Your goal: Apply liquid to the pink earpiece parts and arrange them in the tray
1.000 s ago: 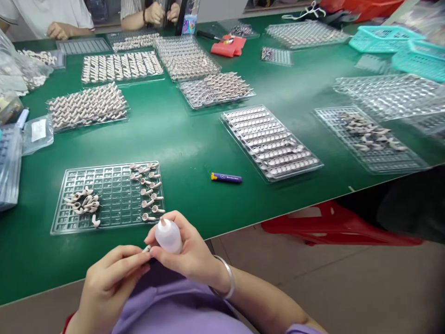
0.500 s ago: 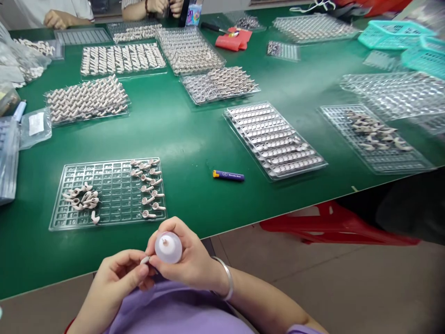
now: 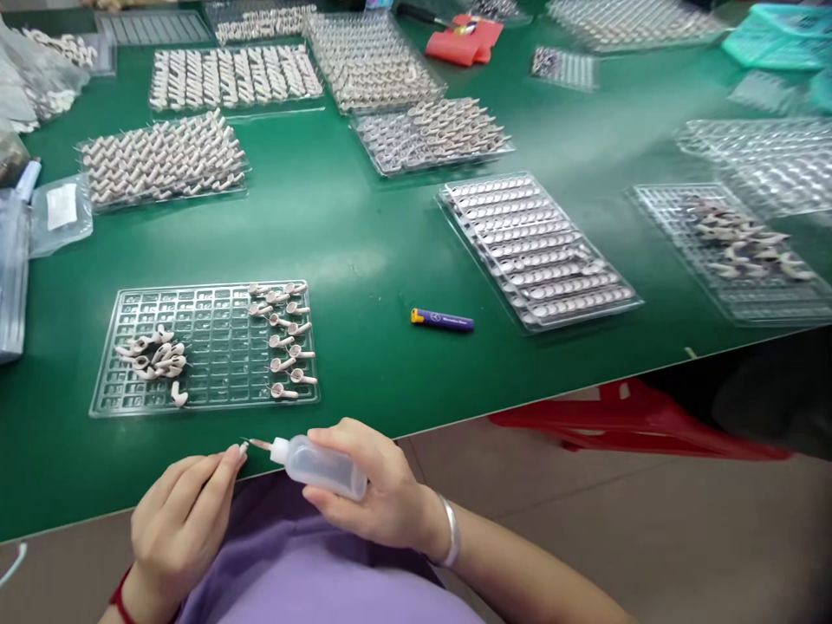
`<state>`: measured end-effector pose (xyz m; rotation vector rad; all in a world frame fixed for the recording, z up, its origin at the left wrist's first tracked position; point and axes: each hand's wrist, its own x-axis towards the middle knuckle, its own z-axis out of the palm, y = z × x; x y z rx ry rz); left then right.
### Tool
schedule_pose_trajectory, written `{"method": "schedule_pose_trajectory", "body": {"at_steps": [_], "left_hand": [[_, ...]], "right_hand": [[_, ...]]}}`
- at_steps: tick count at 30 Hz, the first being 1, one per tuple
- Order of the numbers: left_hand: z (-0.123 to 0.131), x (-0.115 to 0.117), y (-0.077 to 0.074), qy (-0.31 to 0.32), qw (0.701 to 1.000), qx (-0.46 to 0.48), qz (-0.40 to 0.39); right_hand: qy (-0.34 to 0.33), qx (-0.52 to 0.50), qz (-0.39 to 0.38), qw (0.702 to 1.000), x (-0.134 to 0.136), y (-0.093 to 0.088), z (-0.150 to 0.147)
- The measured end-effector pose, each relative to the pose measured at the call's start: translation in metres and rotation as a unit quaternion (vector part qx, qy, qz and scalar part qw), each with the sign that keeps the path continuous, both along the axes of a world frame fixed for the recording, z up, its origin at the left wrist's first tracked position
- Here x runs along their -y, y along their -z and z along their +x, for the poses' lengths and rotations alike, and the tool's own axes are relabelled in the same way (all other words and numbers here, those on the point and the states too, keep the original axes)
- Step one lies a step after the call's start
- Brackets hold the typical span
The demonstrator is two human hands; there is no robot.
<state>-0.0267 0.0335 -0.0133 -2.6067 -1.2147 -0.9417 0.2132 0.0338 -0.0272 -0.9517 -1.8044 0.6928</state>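
My left hand (image 3: 185,516) pinches a small white earbud part (image 3: 243,448), mostly hidden by the fingertips, at the table's front edge. Wrapped in my right hand (image 3: 373,494) is a translucent squeeze bottle (image 3: 325,466), tilted on its side. Its thin nozzle points left and ends close to the part; whether they touch I cannot tell. Beyond both hands lies a clear plastic tray (image 3: 221,347). White stemmed earbud shells (image 3: 282,342) stand along its right side, and a loose heap of similar shells (image 3: 159,355) rests on its left.
A purple lighter (image 3: 442,321) lies right of the tray. Farther right is a tray of round-faced pieces (image 3: 539,251). Filled trays (image 3: 165,160) stand toward the back, with a red cloth-like piece (image 3: 464,42) and a teal basket (image 3: 776,36). A red stool (image 3: 643,420) is below the edge.
My right hand has turned the bottle from nozzle toward me to nozzle pointing left. My left hand has shifted left with the part, and the hands have moved apart. The view has tilted down.
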Motion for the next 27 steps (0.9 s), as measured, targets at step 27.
{"method": "schedule_pose_trajectory", "body": {"at_steps": [27], "left_hand": [[0.0024, 0.0066, -0.0002, -0.016, 0.999, -0.005, -0.032]], "right_hand": [[-0.024, 0.057, 0.021, 0.998, 0.002, 0.0024, 0.0051]]}}
